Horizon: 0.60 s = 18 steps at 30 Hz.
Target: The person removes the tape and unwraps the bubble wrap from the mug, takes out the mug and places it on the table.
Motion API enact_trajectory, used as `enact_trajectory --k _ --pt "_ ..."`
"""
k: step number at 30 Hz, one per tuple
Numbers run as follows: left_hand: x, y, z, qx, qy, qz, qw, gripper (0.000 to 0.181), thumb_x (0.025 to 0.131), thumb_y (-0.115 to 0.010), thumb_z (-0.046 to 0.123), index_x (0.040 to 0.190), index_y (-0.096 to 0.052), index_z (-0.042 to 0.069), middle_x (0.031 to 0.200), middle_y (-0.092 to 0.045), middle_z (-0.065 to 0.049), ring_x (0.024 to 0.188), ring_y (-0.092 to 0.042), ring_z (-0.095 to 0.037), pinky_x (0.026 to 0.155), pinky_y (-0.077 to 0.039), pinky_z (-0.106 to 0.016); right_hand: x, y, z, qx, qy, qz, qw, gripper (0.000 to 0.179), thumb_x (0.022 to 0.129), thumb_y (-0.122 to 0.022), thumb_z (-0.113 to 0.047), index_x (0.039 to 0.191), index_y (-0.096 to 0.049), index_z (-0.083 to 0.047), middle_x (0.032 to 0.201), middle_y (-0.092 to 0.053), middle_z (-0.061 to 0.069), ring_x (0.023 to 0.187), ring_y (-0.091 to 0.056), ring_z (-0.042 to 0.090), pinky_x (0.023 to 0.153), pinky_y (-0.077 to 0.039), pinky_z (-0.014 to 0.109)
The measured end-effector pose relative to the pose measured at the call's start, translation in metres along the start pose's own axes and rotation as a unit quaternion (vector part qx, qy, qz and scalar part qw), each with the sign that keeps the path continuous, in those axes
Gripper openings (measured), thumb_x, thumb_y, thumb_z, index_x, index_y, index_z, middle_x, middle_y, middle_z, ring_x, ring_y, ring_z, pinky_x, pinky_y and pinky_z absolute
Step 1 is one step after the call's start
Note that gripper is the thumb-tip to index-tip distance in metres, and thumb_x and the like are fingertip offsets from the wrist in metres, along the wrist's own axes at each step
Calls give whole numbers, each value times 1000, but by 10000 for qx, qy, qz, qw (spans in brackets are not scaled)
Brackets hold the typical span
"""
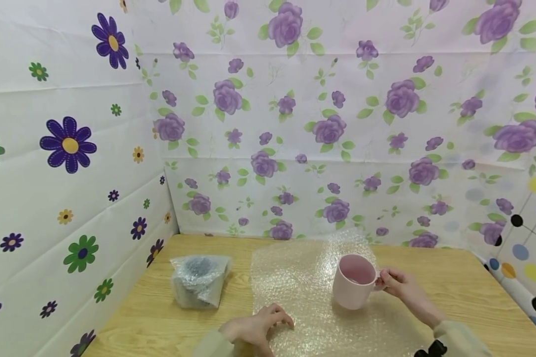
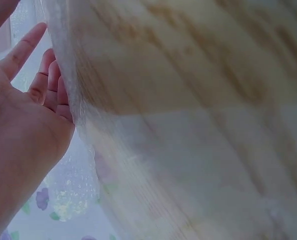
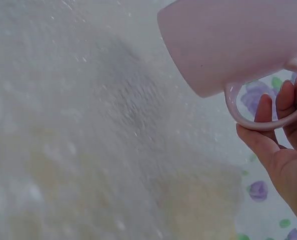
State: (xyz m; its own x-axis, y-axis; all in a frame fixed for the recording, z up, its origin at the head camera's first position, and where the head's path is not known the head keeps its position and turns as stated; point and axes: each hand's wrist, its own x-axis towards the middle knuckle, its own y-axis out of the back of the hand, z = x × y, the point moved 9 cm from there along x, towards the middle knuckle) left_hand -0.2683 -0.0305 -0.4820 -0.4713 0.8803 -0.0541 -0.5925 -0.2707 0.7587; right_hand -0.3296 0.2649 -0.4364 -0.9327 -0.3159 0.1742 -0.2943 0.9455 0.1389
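A pink mug (image 1: 348, 291) is over the right part of a sheet of bubble wrap (image 1: 295, 272), its mouth facing up. My right hand (image 1: 402, 286) grips the mug by its handle (image 3: 248, 123), with the fingers through the loop in the right wrist view. Whether the mug's base touches the sheet, I cannot tell. My left hand (image 1: 260, 325) rests at the left edge of the bubble wrap, its fingers loosely bent and pinching nothing. In the left wrist view, those fingers (image 2: 38, 82) lie along the sheet's edge.
A bundle wrapped in bubble wrap (image 1: 199, 285) stands on the wooden table (image 1: 134, 317) left of the sheet. Behind the table hangs a cloth with purple roses (image 1: 263, 163), and another flowered cloth (image 1: 129, 198) covers the left side. A small black object (image 1: 435, 348) shows near my right sleeve.
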Motion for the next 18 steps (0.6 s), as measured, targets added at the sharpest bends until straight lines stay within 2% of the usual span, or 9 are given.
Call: enact_trajectory --k 8,11,18 --pt "-1 0 1 92 -44 -31 9999 64 70 -79 19 123 -42 19 112 -30 5 97 -29 -8 75 -34 -20 -11 26 -3 -73 12 333 9994 23 98 -41 -18 94 -56 -1 89 -58 2 84 -58 16 78 -46 27" --pt "-1 0 0 108 10 19 9999 65 69 -80 17 122 -43 18 112 -31 5 98 -29 -8 75 -34 -21 -15 37 -4 -75 -12 413 9991 23 98 -41 -17 94 -57 -1 89 -58 3 84 -58 15 77 -47 27" --pt "0 1 7 4 -132 -31 9999 62 71 -78 13 122 -43 14 113 -32 1 101 -30 -9 78 -35 -22 -26 70 -2 117 -128 702 9974 21 98 -42 -19 96 -61 -10 91 -59 -2 86 -57 9 75 -47 24"
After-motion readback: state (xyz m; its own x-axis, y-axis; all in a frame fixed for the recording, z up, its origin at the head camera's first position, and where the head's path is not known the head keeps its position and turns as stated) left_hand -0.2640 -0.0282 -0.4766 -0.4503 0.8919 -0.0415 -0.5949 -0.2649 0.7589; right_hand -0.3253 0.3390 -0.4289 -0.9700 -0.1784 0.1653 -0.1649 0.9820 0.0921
